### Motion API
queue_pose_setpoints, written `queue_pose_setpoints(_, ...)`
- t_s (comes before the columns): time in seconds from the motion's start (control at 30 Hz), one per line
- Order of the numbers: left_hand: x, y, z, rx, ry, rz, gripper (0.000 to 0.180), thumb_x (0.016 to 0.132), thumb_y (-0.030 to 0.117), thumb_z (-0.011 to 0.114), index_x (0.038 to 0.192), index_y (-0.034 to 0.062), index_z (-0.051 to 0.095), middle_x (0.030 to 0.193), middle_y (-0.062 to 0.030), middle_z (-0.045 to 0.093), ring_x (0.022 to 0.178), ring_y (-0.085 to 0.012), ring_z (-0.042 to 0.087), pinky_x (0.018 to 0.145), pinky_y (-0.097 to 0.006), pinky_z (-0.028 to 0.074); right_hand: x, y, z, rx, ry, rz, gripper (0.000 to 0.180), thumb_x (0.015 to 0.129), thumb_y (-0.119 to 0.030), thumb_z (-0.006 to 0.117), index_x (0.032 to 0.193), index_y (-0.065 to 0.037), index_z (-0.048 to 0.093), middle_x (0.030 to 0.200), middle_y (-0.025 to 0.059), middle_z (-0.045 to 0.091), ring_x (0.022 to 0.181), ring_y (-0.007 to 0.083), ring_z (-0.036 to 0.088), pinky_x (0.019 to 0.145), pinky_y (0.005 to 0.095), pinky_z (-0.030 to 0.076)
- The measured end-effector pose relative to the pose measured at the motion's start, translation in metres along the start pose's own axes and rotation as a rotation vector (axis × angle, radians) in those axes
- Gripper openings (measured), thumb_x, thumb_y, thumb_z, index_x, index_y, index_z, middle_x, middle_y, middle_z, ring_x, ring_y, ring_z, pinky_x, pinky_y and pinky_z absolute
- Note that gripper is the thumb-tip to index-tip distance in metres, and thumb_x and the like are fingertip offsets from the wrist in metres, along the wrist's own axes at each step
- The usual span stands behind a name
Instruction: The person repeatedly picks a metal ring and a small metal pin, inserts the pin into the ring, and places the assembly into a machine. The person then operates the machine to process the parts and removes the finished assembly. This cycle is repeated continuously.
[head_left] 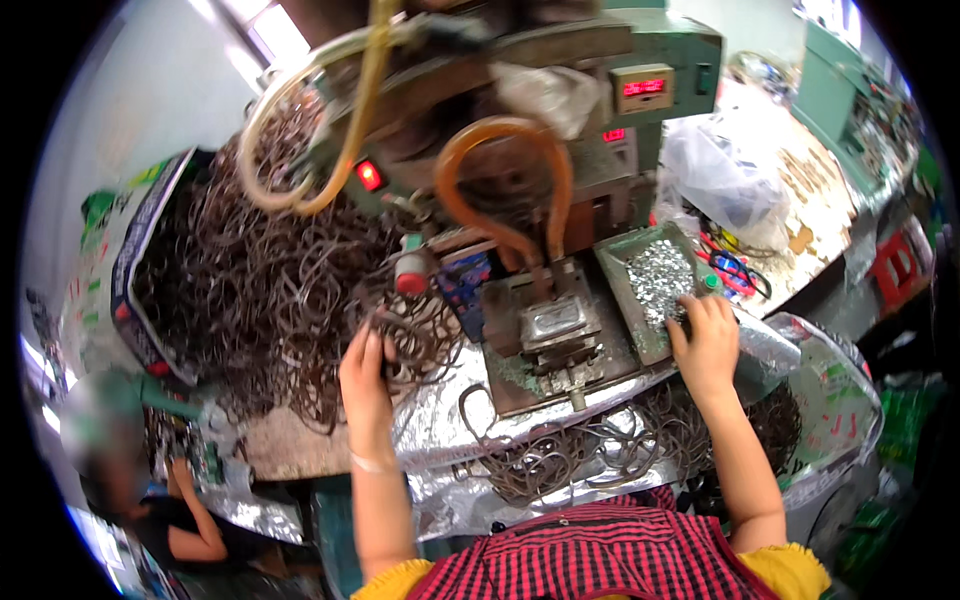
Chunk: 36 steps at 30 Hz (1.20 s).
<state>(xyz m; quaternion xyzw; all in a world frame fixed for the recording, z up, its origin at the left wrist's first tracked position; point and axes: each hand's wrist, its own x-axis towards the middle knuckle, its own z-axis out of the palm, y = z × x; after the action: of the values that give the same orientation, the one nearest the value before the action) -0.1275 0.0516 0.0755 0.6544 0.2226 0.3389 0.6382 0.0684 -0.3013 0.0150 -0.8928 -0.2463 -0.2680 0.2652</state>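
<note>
My left hand (367,385) is at the edge of a big heap of thin dark brown loops (300,270), its fingers curled closed around some of them. What the loops are made of cannot be told. Over the near right edge of a green metal tray (622,290), my right hand (710,345) has its fingers bent and its thumb close to them. Small shiny silver pieces (658,275) lie in that tray, by my fingertips. Anything pinched there is too small to make out. Between my hands, a machine's small metal block (556,320) sits on a plate.
The green machine (680,60) rises ahead, with an orange hose loop (505,130) and a red button (410,280). More loops (540,465) lie on silver foil before me. Plastic bags (730,170) and red-handled pliers (735,270) are at right. Another person (150,480) sits at left.
</note>
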Motion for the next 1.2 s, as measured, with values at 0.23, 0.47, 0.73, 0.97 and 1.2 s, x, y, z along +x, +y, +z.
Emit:
queue_pose_setpoints(0.23, -0.053, 0.032, 0.091, 0.564, -0.098, 1.072, 0.031, 0.075, -0.004, 0.066, 0.105, -0.0012, 0.070, 0.088, -0.0106, 0.071, 0.073, -0.0222, 0.066, 0.068, -0.031, 0.052, 0.042, -0.008, 0.031, -0.006, 0.030, -0.034, 0.013, 0.073, -0.015, 0.073, 0.080, -0.009, 0.064, 0.082, 0.0068, 0.062, 0.086, 0.0295, 0.059, 0.068, 0.0428, 0.048)
queue_pose_setpoints(0.47, -0.028, 0.024, 0.133, 0.571, -0.227, 1.278, 0.022, 0.074, -0.011, 0.063, 0.090, 0.0018, 0.070, 0.080, -0.0090, 0.067, 0.061, -0.0246, 0.061, 0.053, -0.034, 0.047, 0.033, -0.009, 0.028, 0.182, 0.133, 0.054, 0.007, 0.078, -0.011, 0.071, 0.078, -0.006, 0.067, 0.082, 0.0071, 0.065, 0.087, 0.0302, 0.060, 0.072, 0.0421, 0.048)
queue_pose_setpoints(0.73, -0.018, 0.019, 0.131, 0.573, -0.352, 1.388, 0.019, 0.076, -0.012, 0.061, 0.086, 0.0030, 0.063, 0.079, -0.0084, 0.067, 0.059, -0.0221, 0.059, 0.048, -0.032, 0.042, 0.058, -0.001, 0.022, 0.384, 0.064, 0.187, 0.008, 0.085, -0.011, 0.066, 0.084, -0.003, 0.068, 0.083, 0.0118, 0.067, 0.083, 0.0329, 0.062, 0.075, 0.0410, 0.048)
queue_pose_setpoints(0.97, -0.019, 0.021, 0.132, 0.583, -0.342, 1.393, 0.020, 0.075, -0.011, 0.061, 0.089, 0.0026, 0.064, 0.078, -0.0078, 0.066, 0.057, -0.0217, 0.058, 0.049, -0.031, 0.042, 0.045, 0.009, 0.024, 0.307, 0.153, 0.121, 0.011, 0.081, -0.014, 0.072, 0.084, -0.005, 0.067, 0.082, 0.0103, 0.063, 0.082, 0.0322, 0.061, 0.074, 0.0411, 0.048)
queue_pose_setpoints(1.2, -0.027, 0.010, 0.120, 0.493, -0.367, 1.280, 0.029, 0.070, -0.006, 0.068, 0.098, 0.0024, 0.069, 0.101, -0.0112, 0.068, 0.069, -0.0230, 0.061, 0.057, -0.031, 0.049, 0.061, -0.002, 0.059, -0.064, -0.185, -0.350, 0.021, 0.074, -0.006, 0.060, 0.095, -0.006, 0.065, 0.123, 0.0161, 0.059, 0.121, 0.0327, 0.053, 0.085, 0.0439, 0.050)
